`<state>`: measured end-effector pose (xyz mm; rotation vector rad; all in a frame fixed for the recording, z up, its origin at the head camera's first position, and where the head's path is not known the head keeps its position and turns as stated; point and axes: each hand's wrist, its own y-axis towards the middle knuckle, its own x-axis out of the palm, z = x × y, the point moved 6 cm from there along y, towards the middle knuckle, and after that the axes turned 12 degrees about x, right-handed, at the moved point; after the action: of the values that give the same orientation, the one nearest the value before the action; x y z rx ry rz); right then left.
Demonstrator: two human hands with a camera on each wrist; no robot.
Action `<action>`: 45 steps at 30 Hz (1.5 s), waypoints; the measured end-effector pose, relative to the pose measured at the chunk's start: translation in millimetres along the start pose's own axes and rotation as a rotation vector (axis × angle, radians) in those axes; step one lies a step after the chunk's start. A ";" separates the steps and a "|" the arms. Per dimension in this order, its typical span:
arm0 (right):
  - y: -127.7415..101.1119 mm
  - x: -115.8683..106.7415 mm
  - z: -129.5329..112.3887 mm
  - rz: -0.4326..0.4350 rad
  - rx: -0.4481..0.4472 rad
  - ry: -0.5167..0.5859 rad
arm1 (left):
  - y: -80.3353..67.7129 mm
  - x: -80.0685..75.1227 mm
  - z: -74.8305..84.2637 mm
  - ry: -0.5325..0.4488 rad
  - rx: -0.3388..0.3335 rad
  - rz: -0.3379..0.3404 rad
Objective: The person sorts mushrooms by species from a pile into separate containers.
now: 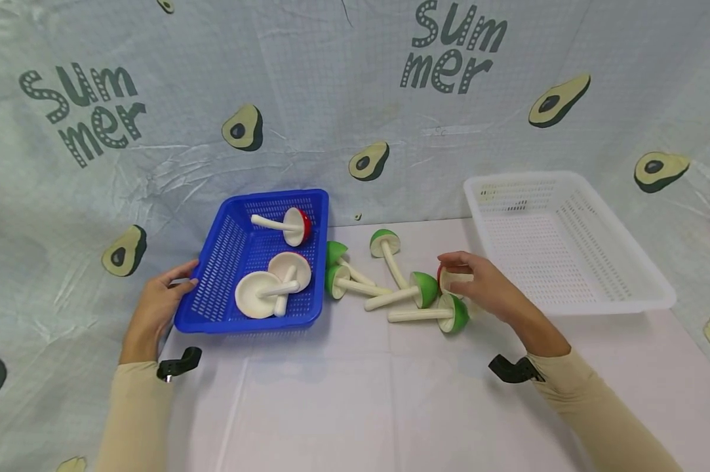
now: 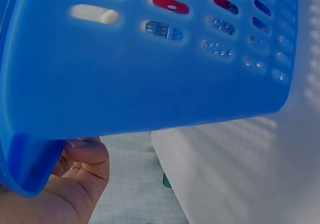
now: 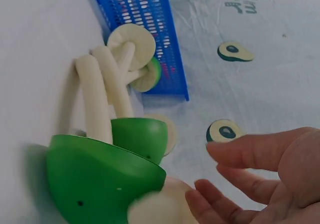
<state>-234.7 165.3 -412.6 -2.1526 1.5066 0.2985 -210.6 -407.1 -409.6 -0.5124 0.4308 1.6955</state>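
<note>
My left hand (image 1: 156, 308) is at the left side of the blue basket (image 1: 207, 321), its thumb and curled fingers holding the rim near a corner in the left wrist view. Inside the basket lie three toy mushrooms with cream stems; one mushroom (image 1: 297, 227) shows a red cap. My right hand (image 1: 487, 285) hovers over a red-capped mushroom (image 1: 449, 280), partly hidden behind the fingers. In the right wrist view, thumb and fingers are spread apart beside its cream underside (image 3: 162, 206). Close by lie green-capped mushrooms, including one mushroom (image 1: 452, 314) right below the hand.
Several green-capped mushrooms, among them one mushroom (image 1: 385, 244) at the back, lie between the baskets on the white table (image 1: 331, 406). A white basket (image 1: 638, 305) stands at the right. Behind everything hangs a printed cloth (image 1: 307, 98).
</note>
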 end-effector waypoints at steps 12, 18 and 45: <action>-24.3 14.4 19.3 0.157 0.084 -0.094 | 0.2 0.5 -1.4 -0.047 0.004 0.001; -25.6 20.4 30.8 0.118 0.180 -0.022 | 0.8 0.9 -3.0 -0.060 0.001 0.003; -17.8 21.2 19.4 -0.078 0.147 0.710 | -0.4 1.4 -1.6 -0.059 -0.007 0.003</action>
<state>-208.5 162.6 -433.8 -2.3025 1.7128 -0.6525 -210.3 -406.8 -411.7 -0.4662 0.3833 1.7106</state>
